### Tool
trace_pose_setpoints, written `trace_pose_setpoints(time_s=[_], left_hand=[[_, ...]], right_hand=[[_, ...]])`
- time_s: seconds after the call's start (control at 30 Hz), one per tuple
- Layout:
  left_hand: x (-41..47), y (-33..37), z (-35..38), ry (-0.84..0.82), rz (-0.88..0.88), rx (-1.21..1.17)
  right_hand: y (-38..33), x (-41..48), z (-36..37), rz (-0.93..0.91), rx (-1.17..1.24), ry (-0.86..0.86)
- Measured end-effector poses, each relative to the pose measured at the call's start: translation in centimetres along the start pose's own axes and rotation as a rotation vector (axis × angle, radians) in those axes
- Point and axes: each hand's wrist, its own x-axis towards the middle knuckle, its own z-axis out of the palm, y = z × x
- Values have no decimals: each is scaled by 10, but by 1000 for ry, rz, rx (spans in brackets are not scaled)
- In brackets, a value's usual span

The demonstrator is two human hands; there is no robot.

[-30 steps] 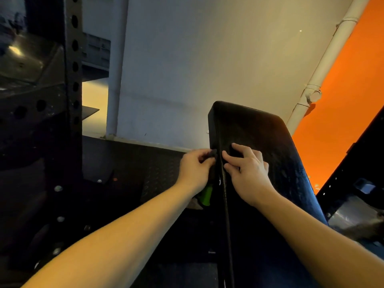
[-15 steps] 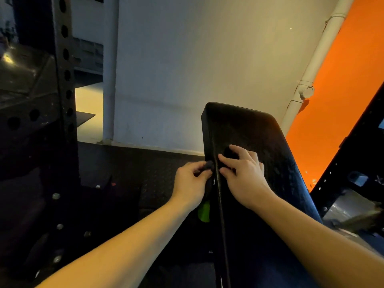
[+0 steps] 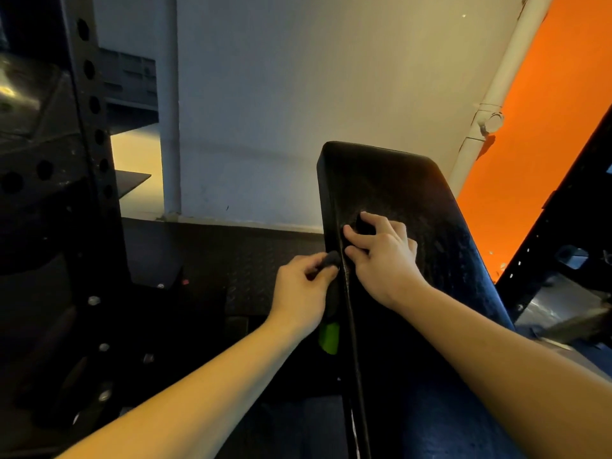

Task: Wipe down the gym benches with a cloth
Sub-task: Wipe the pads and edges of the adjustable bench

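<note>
Only one bench (image 3: 414,200), one cloth (image 3: 331,259) pinched in left hand (image 3: 301,289); right hand (image 3: 384,260) grip unclear

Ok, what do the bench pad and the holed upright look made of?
Bench pad: probably vinyl or leatherette, black, with a grained sheen and a seam along its edge. Upright: likely steel, painted black, punched with round holes.

Body in view: only hands and forearms. Left hand (image 3: 303,289) bare, knuckles and thumb showing. Left forearm (image 3: 198,392) bare, slim, uncovered down to the bottom edge. Right hand (image 3: 384,256) bare, back of the hand and knuckles showing. Right forearm (image 3: 496,352) bare, uncovered out to the right edge. Upper arms and clothing are out of frame, so I can't tell what's worn.
</note>
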Motion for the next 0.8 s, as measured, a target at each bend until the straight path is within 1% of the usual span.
trace_pose_setpoints(time_s=[0.07, 0.2, 0.27, 0.4, 0.47, 0.57, 0.7, 0.8], left_hand=[[18, 5, 3, 39, 0, 0], [54, 28, 10, 98, -54, 11], [43, 27, 10, 71, -52, -18], [-13, 13, 1, 4, -30, 46], [-34, 10, 0, -8, -29, 9], [-24, 10, 3, 6, -37, -7], [24, 22, 12, 138, -52, -7], [20, 23, 14, 129, -25, 29]], right_hand=[[1, -1, 1, -6, 0, 11], [1, 0, 0, -4, -14, 11], [0, -1, 0, -6, -15, 3], [-1, -1, 0, -5, -22, -4], [-1, -2, 1, 0, -16, -5], [-2, -4, 0, 4, -3, -8], [-2, -3, -1, -7, 5, 0], [-3, -5, -1, 2, 2, -9]])
